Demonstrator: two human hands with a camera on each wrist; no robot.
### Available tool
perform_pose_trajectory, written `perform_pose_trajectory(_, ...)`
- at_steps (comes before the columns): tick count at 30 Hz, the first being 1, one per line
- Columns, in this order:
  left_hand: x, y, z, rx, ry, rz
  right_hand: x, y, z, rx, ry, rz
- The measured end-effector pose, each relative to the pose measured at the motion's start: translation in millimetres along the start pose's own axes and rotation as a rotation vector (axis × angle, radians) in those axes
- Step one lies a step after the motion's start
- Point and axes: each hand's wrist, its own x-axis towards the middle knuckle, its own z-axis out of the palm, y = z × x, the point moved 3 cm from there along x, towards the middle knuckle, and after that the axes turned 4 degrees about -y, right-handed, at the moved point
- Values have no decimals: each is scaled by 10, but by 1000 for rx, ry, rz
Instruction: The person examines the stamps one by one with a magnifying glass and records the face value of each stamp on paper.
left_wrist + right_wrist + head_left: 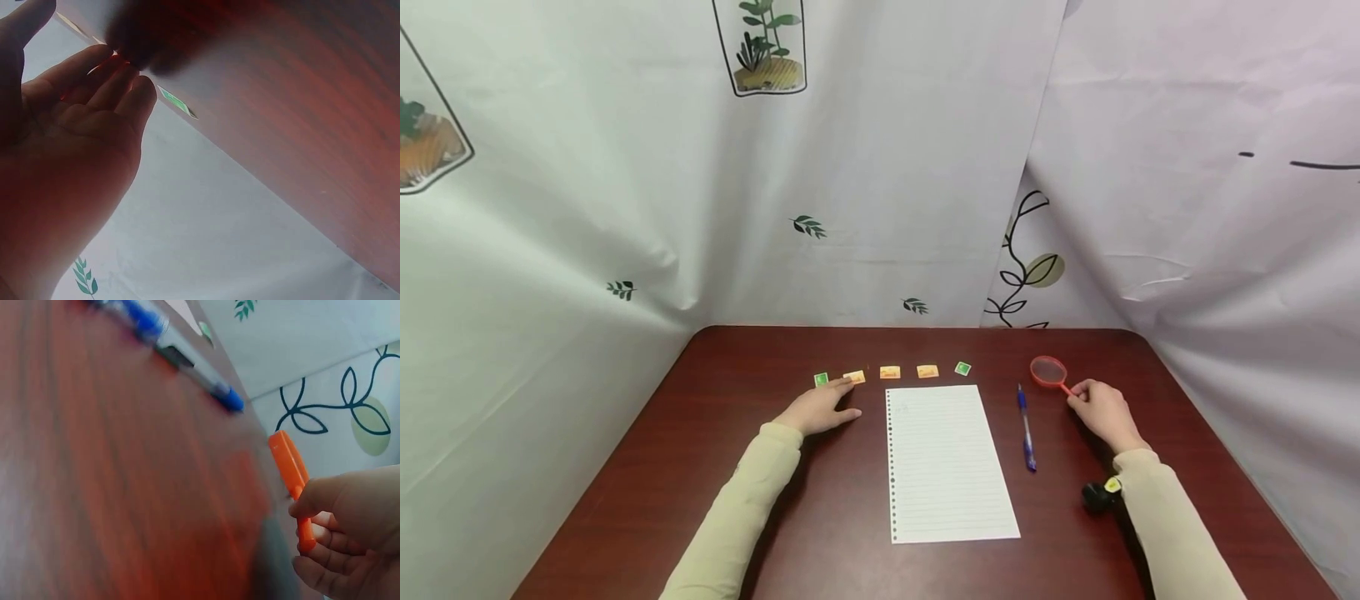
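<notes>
My right hand (1105, 412) pinches the handle of a red-rimmed magnifying glass (1048, 372) at the table's right side. In the right wrist view, thumb and fingers close round the orange-red handle (305, 531), with the lens seen edge-on. Over the row of stamps at the left, my left hand (822, 408) lies with fingers extended, fingertips right at an orange stamp (855, 377). Just beyond those fingers is a green stamp (821, 379), which also shows in the left wrist view beside the little finger.
Two more orange stamps (890, 372) and another green stamp (962, 367) continue the row. A lined sheet of paper (951, 467) lies mid-table, with a blue pen (1026, 429) to its right. A small black object (1096, 497) sits by the right sleeve. Printed curtains (880, 167) surround the table.
</notes>
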Motion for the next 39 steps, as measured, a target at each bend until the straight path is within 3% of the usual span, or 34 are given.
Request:
perform_pose_trajectory(7, 45, -24, -13, -7, 14, -27, 179, -220, 9, 70, 25, 15)
perform_pose_trajectory(20, 75, -24, 38, -34, 18, -41, 512, -896, 100, 189, 106, -100)
perform_pose_trajectory(39, 27, -16, 49, -23, 26, -50, 572, -1906, 568, 467, 59, -125)
